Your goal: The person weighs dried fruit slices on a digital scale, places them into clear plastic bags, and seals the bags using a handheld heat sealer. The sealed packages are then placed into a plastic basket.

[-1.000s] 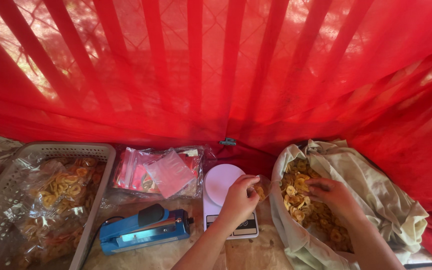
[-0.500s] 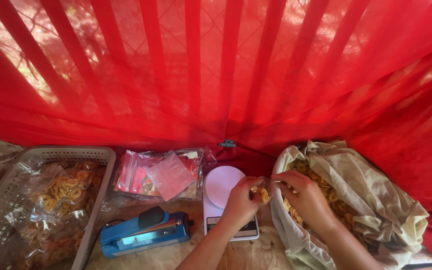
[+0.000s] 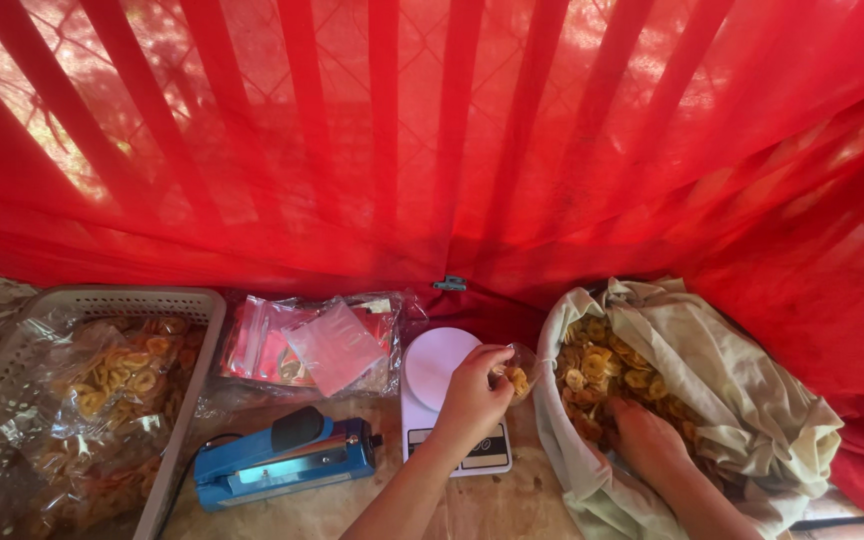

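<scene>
While my left hand (image 3: 472, 395) pinches a small clear bag (image 3: 518, 372) of chips above the scale (image 3: 442, 365), fingers closed; right hand (image 3: 644, 440) rests loosely curled among chips inside the cloth sack (image 3: 752, 400); whether it grasps any I cannot tell.

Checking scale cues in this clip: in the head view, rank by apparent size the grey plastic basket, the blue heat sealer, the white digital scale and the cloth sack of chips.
1. Cloth sack of chips
2. Grey plastic basket, cut by the frame edge, so unsure against the sack
3. Blue heat sealer
4. White digital scale, partly hidden by the left hand
</scene>
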